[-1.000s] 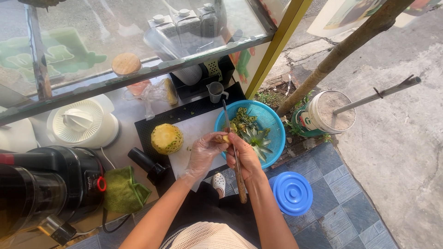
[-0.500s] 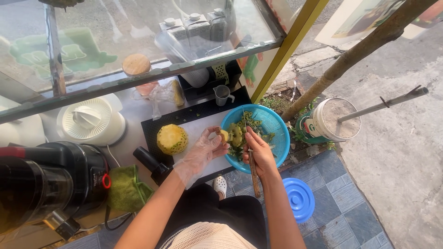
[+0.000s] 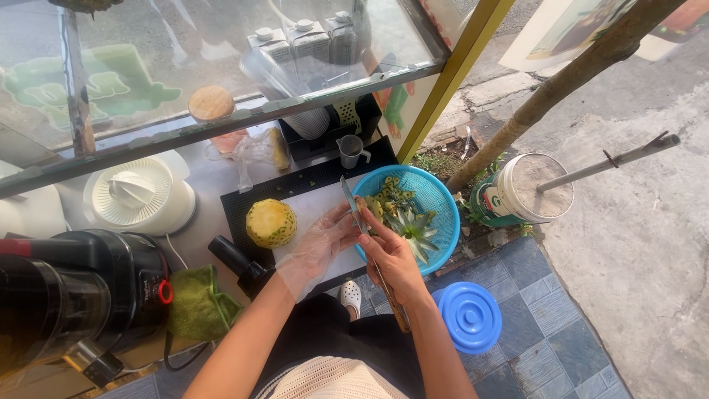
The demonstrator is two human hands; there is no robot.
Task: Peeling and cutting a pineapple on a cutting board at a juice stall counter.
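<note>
Scene: a street-side juice stall, seen from above the worker's arms, with a glass-fronted counter on the far side and blue paving tiles near.
Right hand: the right hand (image 3: 390, 260) is closed around the wooden handle of a knife (image 3: 354, 207), its blade pointing away and upward, lying across the fingers of the other hand.
Left hand: the left hand (image 3: 319, 244), in a clear plastic glove, is cupped with fingers curled against the blade; whether a small scrap sits under them I cannot tell.
Why there: both hands meet at the rim of the blue plastic basket (image 3: 443, 214), apparently so that trimmings fall in with the pineapple crown and peelings (image 3: 406, 222) already inside.
Fruit: the peeled pineapple (image 3: 271, 222) stands upright on the white cutting board (image 3: 314, 210), just left of the hands and untouched.
Board: it rests on a black tray (image 3: 244, 203), seemingly to catch juice.
Around: a white citrus juicer (image 3: 136, 196) sits far left, a black electric juicer (image 3: 81, 288) and green cloth (image 3: 196, 307) near left, a blue lid (image 3: 469, 316) on the tiles to the right.
</note>
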